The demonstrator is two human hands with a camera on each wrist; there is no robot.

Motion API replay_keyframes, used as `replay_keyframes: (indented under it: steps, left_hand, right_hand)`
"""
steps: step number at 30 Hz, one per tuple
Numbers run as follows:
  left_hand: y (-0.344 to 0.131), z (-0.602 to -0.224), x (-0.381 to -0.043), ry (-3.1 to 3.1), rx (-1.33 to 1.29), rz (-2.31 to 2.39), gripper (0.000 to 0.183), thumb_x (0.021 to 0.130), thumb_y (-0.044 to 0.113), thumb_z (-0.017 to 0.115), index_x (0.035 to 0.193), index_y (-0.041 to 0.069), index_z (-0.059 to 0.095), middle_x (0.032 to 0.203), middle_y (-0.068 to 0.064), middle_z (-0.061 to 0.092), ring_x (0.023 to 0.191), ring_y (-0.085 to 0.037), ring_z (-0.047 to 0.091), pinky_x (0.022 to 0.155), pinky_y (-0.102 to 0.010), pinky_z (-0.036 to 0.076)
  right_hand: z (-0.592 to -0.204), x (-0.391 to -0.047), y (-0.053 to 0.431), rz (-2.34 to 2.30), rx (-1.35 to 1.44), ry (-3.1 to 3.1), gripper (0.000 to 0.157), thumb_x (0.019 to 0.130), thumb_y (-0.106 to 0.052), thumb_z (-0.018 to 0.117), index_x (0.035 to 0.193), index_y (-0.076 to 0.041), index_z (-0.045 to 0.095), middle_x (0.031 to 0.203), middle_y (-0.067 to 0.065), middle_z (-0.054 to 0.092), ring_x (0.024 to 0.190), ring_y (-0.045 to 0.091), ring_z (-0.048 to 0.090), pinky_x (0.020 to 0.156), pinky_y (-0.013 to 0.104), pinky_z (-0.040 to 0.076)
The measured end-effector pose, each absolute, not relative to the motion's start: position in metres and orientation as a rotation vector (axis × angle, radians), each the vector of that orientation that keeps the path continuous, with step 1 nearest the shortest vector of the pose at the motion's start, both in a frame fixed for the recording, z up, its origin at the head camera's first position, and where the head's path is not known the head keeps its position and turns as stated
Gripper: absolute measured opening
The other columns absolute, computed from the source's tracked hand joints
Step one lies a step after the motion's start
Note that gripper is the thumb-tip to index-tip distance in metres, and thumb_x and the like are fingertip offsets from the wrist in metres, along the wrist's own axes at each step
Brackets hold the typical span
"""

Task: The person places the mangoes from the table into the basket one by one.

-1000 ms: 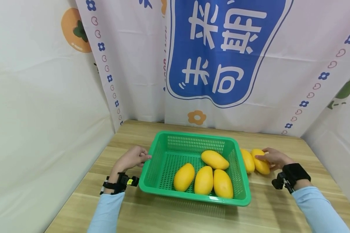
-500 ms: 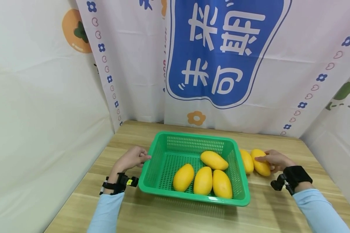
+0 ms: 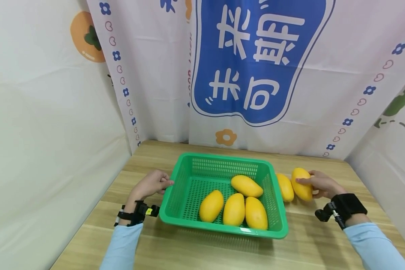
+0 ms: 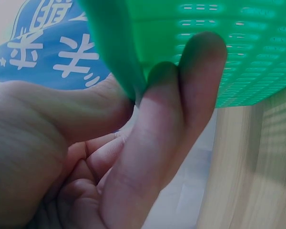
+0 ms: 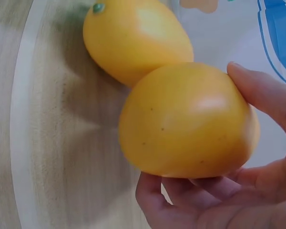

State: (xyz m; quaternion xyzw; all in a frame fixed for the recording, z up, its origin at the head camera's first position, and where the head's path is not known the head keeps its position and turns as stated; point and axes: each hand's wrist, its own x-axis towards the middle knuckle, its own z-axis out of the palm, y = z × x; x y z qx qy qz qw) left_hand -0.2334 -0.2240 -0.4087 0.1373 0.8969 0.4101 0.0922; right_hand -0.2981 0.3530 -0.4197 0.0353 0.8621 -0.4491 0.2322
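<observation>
A green plastic basket [image 3: 222,231] stands on the wooden table with several yellow mangoes [image 3: 234,210] in its right half. My left hand [image 3: 152,184] pinches the basket's left rim; in the left wrist view the thumb presses from outside and two fingers [image 4: 200,71] lie under the rim [image 4: 112,47]. To the right of the basket, my right hand [image 3: 322,183] grips a mango [image 3: 301,183] between thumb and fingers. That mango [image 5: 186,124] fills the middle of the right wrist view. Another mango [image 3: 285,187] lies between it and the basket's right wall.
The wooden table [image 3: 195,255] extends around the basket on every side. A printed white cloth [image 3: 162,93] hangs behind the table, and plain pale cloth [image 3: 54,131] borders it at left. Black camera straps circle both wrists.
My right hand has raised the gripped mango slightly and tipped it. The left hand keeps its hold on the rim, and the basket stays in place.
</observation>
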Motion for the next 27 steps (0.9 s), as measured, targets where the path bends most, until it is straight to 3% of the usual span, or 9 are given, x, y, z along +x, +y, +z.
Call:
replay_keyframes:
  steps: [4,13,22,27]
  left_hand:
    - [-0.224,-0.409,-0.234,2.661,0.415,1.210,0.032,0.095,0.011,0.058,0.066,0.008,0.047,0.058,0.003,0.040,0.059,-0.026,0.059,0.068,-0.051,0.057]
    - [-0.224,-0.410,-0.236,2.654,0.414,1.216,0.032,0.095,0.012,0.059,0.065,0.008,0.048,0.057,0.003,0.040,0.057,-0.021,0.058,0.068,-0.051,0.057]
    - [-0.223,-0.408,-0.235,2.651,0.409,1.223,0.034,0.095,0.010,0.059,0.064,0.010,0.046,0.057,0.003,0.039,0.061,-0.031,0.060,0.069,-0.051,0.058]
    - [-0.224,-0.409,-0.235,2.653,0.409,1.216,0.032,0.095,0.011,0.059,0.065,0.008,0.048,0.058,0.003,0.041,0.060,-0.027,0.060,0.069,-0.049,0.058]
  right_hand:
    - [-0.417,-0.296,0.350,-1.228,0.076,2.389,0.092,0.092,-0.044,0.060,0.141,0.017,0.011,0.130,0.036,0.041,0.109,0.041,0.052,0.087,0.056,0.053]
    - [-0.407,-0.292,0.344,-1.228,0.041,2.403,0.092,0.093,-0.047,0.058,0.145,0.013,0.010,0.129,0.032,0.045,0.104,0.035,0.054,0.086,0.050,0.054]
    - [-0.398,-0.289,0.337,-1.286,-0.029,2.377,0.091,0.094,-0.045,0.057,0.147,0.010,0.007,0.131,0.031,0.043,0.105,0.033,0.054,0.088,0.052,0.053]
    - [-0.393,-0.287,0.331,-1.309,-0.063,2.375,0.088,0.094,-0.043,0.058,0.147,0.009,0.011,0.129,0.027,0.045,0.104,0.032,0.054,0.090,0.053,0.052]
